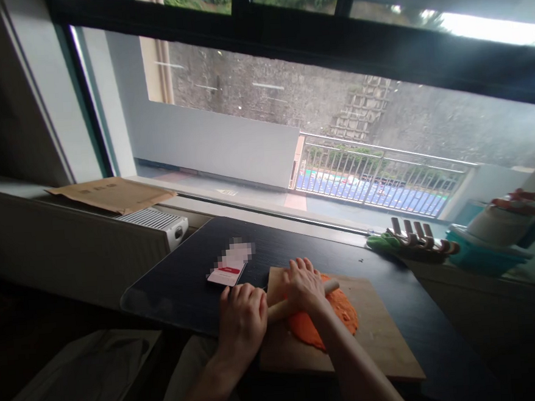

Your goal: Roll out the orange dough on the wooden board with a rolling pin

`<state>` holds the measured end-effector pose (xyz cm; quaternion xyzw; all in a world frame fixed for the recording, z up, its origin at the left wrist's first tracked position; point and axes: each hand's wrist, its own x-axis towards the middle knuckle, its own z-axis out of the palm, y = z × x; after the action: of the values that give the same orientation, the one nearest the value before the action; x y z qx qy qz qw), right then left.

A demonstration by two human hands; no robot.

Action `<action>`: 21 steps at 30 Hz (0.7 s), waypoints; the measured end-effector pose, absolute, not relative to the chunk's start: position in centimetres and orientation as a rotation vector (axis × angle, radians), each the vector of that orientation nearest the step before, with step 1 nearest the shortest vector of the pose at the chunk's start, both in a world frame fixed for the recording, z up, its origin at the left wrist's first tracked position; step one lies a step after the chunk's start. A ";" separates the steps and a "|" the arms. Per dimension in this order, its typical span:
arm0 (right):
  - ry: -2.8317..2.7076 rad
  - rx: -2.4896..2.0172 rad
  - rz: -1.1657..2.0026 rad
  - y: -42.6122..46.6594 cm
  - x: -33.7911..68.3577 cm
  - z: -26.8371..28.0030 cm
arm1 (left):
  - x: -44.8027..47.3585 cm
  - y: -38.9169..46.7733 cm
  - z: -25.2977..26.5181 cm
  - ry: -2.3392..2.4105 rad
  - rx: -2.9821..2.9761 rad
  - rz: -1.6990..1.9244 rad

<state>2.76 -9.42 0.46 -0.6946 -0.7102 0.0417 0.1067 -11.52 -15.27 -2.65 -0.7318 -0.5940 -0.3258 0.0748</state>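
Note:
A wooden rolling pin (332,286) lies slantwise across a flat, rounded sheet of orange dough (342,314). The dough rests on a wooden board (382,333), its edge uneven. My left hand (243,318) is closed around the pin's left end, just off the board's left side. Further along, my right hand (304,286) bears down on the pin from above, its fingers bent over the far side. Part of the dough and the middle of the pin are hidden beneath the right hand and forearm.
The board lies on a dark table (177,292). A phone (229,270) with a lit screen is left of the board. Along the window stand a teal container (486,249) and green-and-brown items (384,241). A brown envelope (111,194) lies on the radiator (156,219).

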 end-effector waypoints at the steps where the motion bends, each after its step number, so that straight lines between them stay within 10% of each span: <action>1: -2.095 -2.056 0.151 -8.7 2.5 0.6 | -11.6 -14.7 -2.5 -1.804 -2.199 -0.949; 21: -2.081 -1.745 -0.475 -20.3 11.0 -5.4 | -8.6 -17.7 -4.2 -1.479 -2.362 -0.827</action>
<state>10.99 -20.29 -5.35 -0.6213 -0.7409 -0.1691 0.1909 -8.64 -17.67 -4.23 -0.8069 -0.5053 -0.2825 0.1171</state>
